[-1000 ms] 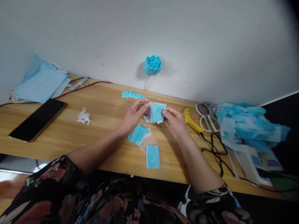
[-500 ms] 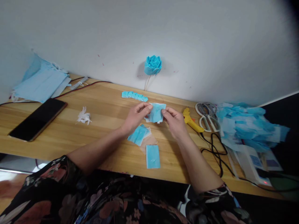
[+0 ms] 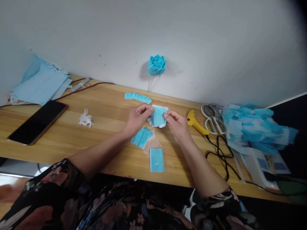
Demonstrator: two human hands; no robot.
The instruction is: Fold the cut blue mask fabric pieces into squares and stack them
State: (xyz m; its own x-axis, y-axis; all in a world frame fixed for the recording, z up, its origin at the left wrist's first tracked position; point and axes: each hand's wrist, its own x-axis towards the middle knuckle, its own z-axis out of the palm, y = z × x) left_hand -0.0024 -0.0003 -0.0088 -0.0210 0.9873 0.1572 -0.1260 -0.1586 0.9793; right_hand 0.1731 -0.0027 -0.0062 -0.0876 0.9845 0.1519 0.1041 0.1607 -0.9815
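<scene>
A small blue square of mask fabric (image 3: 158, 115) with white edges is stretched between both my hands, just above the table. My left hand (image 3: 139, 117) pinches its left edge, and my right hand (image 3: 177, 123) pinches the right one. Below them on the table lie a few more blue and white fabric pieces (image 3: 141, 137) over a tan sheet (image 3: 153, 145). Nearer to me is a neat blue rectangle (image 3: 157, 160). Behind my left hand runs a row of small folded blue pieces (image 3: 137, 97). A blue fabric rose (image 3: 156, 65) on a thin stem leans at the wall.
To the right lie a yellow glue gun (image 3: 196, 122), white-handled scissors (image 3: 215, 125), a heap of blue scraps (image 3: 256, 127), black cable (image 3: 220, 153) and a white power strip (image 3: 260, 167). At left are a phone (image 3: 38, 122), face masks (image 3: 43, 83) and a white tangle of strips (image 3: 85, 118).
The fabric square has shifted slightly left with both hands, and its top edge now looks straighter. Both hands keep their pinch. The whole view has moved a little.
</scene>
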